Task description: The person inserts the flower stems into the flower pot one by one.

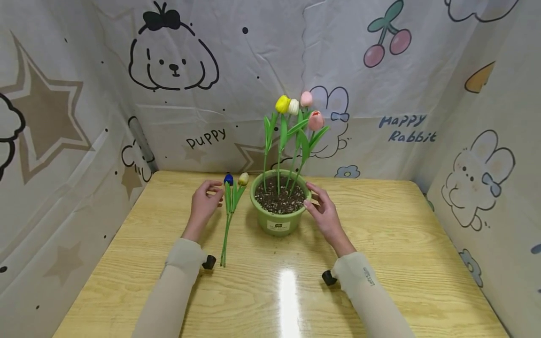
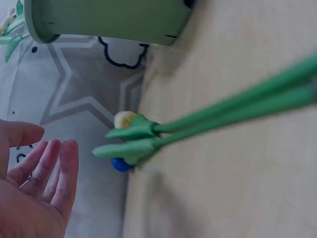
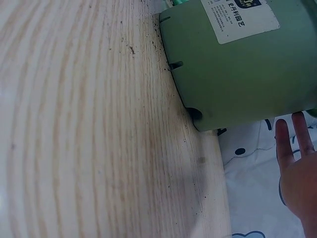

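A green flowerpot (image 1: 281, 223) of dark soil (image 1: 279, 199) stands upright on the table. In it stand a yellow tulip (image 1: 282, 104), a white tulip (image 1: 293, 107) and two pink tulips, one of them (image 1: 316, 120) lower at the right. My right hand (image 1: 326, 213) touches the pot's right side near the rim; in the right wrist view its fingers (image 3: 283, 141) look fairly straight. Left of the pot lie a blue tulip (image 1: 228, 179) and a cream tulip (image 1: 243, 179), their stems together. My left hand (image 1: 205, 202) is beside them, fingers loosely bent, holding nothing.
The light wooden table (image 1: 372, 244) meets a printed cloth backdrop (image 1: 253, 56) at the back and sides. Small dark specks lie on the wood near the pot's base in the right wrist view. A grey tube-like thing (image 1: 141, 138) is at the back left corner.
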`<state>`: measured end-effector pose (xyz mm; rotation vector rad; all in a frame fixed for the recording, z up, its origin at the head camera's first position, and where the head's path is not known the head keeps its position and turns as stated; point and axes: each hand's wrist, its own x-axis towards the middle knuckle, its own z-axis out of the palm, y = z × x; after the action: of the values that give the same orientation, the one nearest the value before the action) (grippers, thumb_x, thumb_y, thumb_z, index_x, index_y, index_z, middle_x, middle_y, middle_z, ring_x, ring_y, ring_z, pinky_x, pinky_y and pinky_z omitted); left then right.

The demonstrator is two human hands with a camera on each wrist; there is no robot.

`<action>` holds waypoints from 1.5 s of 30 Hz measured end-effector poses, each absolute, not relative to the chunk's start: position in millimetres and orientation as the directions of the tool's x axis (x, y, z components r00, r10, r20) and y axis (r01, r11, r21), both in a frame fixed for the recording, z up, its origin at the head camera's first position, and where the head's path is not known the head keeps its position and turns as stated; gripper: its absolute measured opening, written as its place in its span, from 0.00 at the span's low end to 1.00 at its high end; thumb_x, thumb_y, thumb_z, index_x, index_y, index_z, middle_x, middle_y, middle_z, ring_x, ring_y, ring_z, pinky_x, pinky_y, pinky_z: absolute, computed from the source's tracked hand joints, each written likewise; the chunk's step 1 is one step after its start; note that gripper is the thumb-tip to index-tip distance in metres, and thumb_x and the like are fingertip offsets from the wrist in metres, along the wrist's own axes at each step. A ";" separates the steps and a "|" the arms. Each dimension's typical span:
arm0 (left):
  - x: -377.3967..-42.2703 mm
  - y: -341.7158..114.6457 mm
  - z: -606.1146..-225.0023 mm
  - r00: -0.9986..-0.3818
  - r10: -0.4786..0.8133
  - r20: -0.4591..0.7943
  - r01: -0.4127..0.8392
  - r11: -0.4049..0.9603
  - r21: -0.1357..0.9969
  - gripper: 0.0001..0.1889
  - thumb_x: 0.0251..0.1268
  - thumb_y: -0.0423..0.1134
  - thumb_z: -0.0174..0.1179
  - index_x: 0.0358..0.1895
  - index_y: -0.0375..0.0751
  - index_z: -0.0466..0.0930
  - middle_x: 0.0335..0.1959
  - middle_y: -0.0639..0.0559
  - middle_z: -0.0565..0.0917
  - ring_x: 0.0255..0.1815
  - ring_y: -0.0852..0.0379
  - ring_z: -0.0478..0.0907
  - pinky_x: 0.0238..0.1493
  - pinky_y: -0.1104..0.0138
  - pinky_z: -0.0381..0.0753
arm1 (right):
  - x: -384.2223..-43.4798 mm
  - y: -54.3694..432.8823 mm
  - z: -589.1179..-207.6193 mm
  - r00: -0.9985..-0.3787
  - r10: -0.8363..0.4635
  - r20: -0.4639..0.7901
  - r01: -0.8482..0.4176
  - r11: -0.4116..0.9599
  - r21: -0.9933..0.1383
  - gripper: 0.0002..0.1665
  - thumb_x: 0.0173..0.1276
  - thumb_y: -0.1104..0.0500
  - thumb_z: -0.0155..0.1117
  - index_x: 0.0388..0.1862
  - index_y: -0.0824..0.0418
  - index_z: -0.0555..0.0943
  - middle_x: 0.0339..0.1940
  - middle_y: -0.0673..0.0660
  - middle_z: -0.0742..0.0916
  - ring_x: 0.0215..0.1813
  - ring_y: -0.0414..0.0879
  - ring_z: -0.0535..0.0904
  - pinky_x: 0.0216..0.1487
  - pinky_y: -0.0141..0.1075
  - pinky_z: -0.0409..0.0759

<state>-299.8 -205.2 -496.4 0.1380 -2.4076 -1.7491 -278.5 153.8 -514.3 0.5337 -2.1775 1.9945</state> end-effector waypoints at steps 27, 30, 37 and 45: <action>-268.1 -214.5 -533.4 -0.959 -0.077 -0.274 -0.285 0.217 0.934 0.18 0.75 0.32 0.58 0.63 0.30 0.73 0.48 0.39 0.83 0.32 0.58 0.82 0.30 0.70 0.86 | -276.2 151.5 -516.1 -0.933 -0.162 0.322 -0.336 0.061 -0.940 0.32 0.79 0.65 0.59 0.79 0.60 0.67 0.80 0.61 0.69 0.74 0.63 0.70 0.63 0.25 0.77; -268.7 -212.2 -532.8 -0.961 -0.070 -0.266 -0.275 0.238 0.931 0.18 0.73 0.31 0.59 0.62 0.30 0.73 0.45 0.41 0.82 0.32 0.57 0.82 0.30 0.70 0.86 | -277.3 151.3 -515.4 -0.934 -0.165 0.318 -0.332 0.062 -0.941 0.32 0.80 0.65 0.58 0.80 0.59 0.66 0.80 0.60 0.68 0.74 0.62 0.70 0.63 0.24 0.76; -272.4 -208.4 -534.6 -0.971 -0.046 -0.233 -0.236 0.320 0.917 0.19 0.69 0.30 0.63 0.61 0.30 0.74 0.42 0.45 0.82 0.31 0.57 0.80 0.31 0.69 0.86 | -279.9 151.7 -515.8 -0.931 -0.168 0.324 -0.337 0.056 -0.940 0.33 0.79 0.67 0.58 0.80 0.61 0.65 0.81 0.63 0.67 0.75 0.64 0.69 0.63 0.24 0.76; -274.8 -201.3 -538.5 -0.978 -0.052 -0.203 -0.209 0.344 0.916 0.18 0.68 0.26 0.64 0.59 0.30 0.76 0.42 0.42 0.82 0.31 0.56 0.81 0.30 0.68 0.86 | -278.9 152.8 -515.7 -0.926 -0.162 0.342 -0.355 0.061 -0.933 0.31 0.80 0.64 0.58 0.79 0.60 0.67 0.79 0.62 0.69 0.73 0.62 0.70 0.64 0.25 0.77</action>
<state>-274.8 -201.3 -538.5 0.2620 -2.6855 -1.8647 -278.9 152.8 -515.7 0.5358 -2.1771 1.9865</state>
